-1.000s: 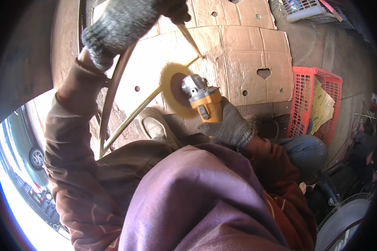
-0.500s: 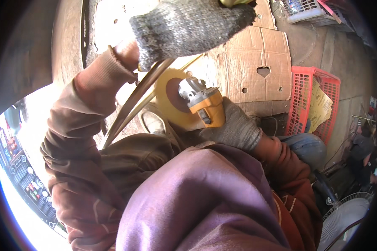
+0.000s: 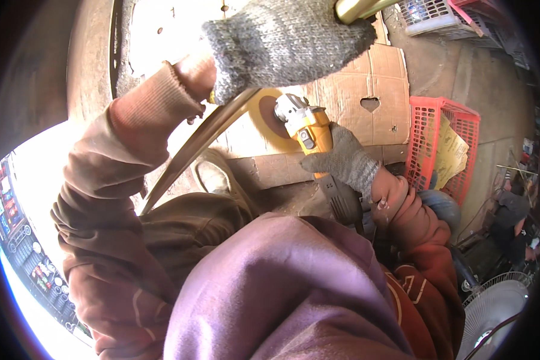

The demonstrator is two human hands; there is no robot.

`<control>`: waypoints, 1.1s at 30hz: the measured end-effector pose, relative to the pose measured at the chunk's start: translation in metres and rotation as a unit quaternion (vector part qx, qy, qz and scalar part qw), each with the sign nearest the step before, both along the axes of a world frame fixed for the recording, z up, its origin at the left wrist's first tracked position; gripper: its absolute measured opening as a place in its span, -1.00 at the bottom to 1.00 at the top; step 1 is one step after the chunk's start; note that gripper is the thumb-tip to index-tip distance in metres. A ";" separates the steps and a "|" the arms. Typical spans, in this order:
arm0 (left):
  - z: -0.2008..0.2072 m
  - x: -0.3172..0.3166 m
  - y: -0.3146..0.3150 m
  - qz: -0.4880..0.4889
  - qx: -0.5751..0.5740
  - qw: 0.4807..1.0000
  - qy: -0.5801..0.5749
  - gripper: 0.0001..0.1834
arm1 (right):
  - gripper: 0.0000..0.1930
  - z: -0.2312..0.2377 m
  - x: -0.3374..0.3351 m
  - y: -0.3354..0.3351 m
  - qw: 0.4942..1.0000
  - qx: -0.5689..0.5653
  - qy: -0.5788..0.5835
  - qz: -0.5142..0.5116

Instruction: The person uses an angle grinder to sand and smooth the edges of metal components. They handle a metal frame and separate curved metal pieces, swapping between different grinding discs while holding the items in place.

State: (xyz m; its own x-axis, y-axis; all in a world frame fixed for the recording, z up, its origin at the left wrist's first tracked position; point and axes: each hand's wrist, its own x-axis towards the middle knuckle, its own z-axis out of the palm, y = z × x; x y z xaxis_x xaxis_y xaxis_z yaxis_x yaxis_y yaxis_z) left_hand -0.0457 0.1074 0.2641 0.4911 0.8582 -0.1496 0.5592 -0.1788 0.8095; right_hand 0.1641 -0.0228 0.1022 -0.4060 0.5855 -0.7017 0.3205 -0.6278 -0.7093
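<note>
1. Clamped around the metal frame (image 3: 201,143), the gloved left hand (image 3: 288,45) hangs above the far part of the cardboard sheet (image 3: 372,72). One pale tube end (image 3: 366,8) pokes out past its fingertips; a long bar slants from under the wrist toward the person's left leg, crossing the sheet's near edge. The high, firm hold seems meant to steady the frame and keep the fingers off the disc. How the parts join is hidden behind the glove.

2. Just right of the bar's lower stretch, a pale shoe (image 3: 213,175) rests by the sheet's near edge, perhaps to brace the stance.

3. Next comes the yellowish disc (image 3: 259,129) with a brown centre, fitted on the grinder (image 3: 311,129) and facing the bar over the sheet's near half. Whether they touch cannot be told.

4. Wrapped around the grinder's orange body, the gloved right hand (image 3: 345,157) keeps behind the metal head, presumably for control; the dark rear end points back toward the lap.

5. Just beside the sheet's right edge stands a red crate (image 3: 423,141) holding yellow paper (image 3: 450,150). Beyond the far right corner sits a pale crate (image 3: 426,15).
</note>
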 end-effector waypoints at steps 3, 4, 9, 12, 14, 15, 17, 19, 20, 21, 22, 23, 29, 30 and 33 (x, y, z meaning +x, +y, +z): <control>-0.002 0.003 0.003 0.023 0.002 0.999 0.026 -0.62 | -0.32 -0.007 0.005 0.002 1.000 -0.003 -0.016 -0.007; -0.003 0.006 0.002 0.030 0.001 0.999 0.029 -0.62 | -0.31 -0.008 0.006 0.003 1.000 -0.003 -0.021 -0.005; 0.009 -0.007 0.002 0.001 -0.063 0.998 -0.021 -0.62 | -0.29 -0.018 0.012 0.005 0.998 -0.001 -0.058 -0.003; 0.014 0.001 0.004 0.018 -0.081 0.997 -0.012 -0.62 | -0.30 -0.025 0.016 0.005 0.998 -0.005 -0.063 -0.009; 0.015 0.009 0.006 0.054 -0.127 0.989 0.051 -0.63 | -0.30 -0.029 0.018 0.005 0.998 -0.012 -0.057 -0.019; 0.014 0.010 0.003 0.064 -0.118 0.989 0.063 -0.63 | -0.30 -0.030 0.019 0.005 0.998 -0.015 -0.050 -0.026; 0.012 0.010 -0.006 0.072 -0.059 0.994 0.056 -0.64 | -0.31 -0.033 0.020 0.004 0.998 -0.018 -0.048 -0.035; 0.008 0.011 -0.013 0.078 0.008 0.997 0.016 -0.66 | -0.31 -0.035 0.020 0.004 0.997 -0.018 -0.060 -0.037; 0.007 0.012 -0.013 0.085 0.026 0.996 -0.004 -0.66 | -0.32 -0.035 0.020 0.004 0.997 -0.021 -0.059 -0.040; 0.006 0.011 -0.011 0.091 0.003 0.996 -0.004 -0.67 | -0.33 -0.034 0.020 0.004 0.997 -0.024 -0.059 -0.043; 0.006 0.011 -0.010 0.097 -0.019 0.995 -0.004 -0.68 | -0.34 -0.033 0.020 0.005 0.997 -0.032 -0.058 -0.047; 0.008 0.012 -0.004 0.101 -0.081 0.991 0.017 -0.68 | -0.36 -0.032 0.019 0.005 0.997 -0.029 -0.057 -0.048; 0.014 0.012 0.008 0.063 -0.112 0.989 0.071 -0.69 | -0.40 -0.026 0.013 0.009 0.998 -0.010 -0.033 -0.044; 0.011 0.012 0.008 0.058 -0.109 0.990 0.069 -0.69 | -0.40 -0.026 0.012 0.009 0.999 -0.012 -0.023 -0.047; -0.006 0.010 0.008 0.060 -0.080 0.995 -0.003 -0.71 | -0.40 -0.029 0.011 0.008 0.999 -0.017 -0.028 -0.039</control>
State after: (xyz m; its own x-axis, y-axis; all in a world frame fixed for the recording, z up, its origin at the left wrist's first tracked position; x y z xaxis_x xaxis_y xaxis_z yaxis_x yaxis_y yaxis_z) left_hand -0.0353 0.1150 0.2578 0.3886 0.8758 -0.2863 0.5636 0.0199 0.8258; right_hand 0.1751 -0.0151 0.0736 -0.3202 0.5894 -0.7417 0.3078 -0.6757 -0.6698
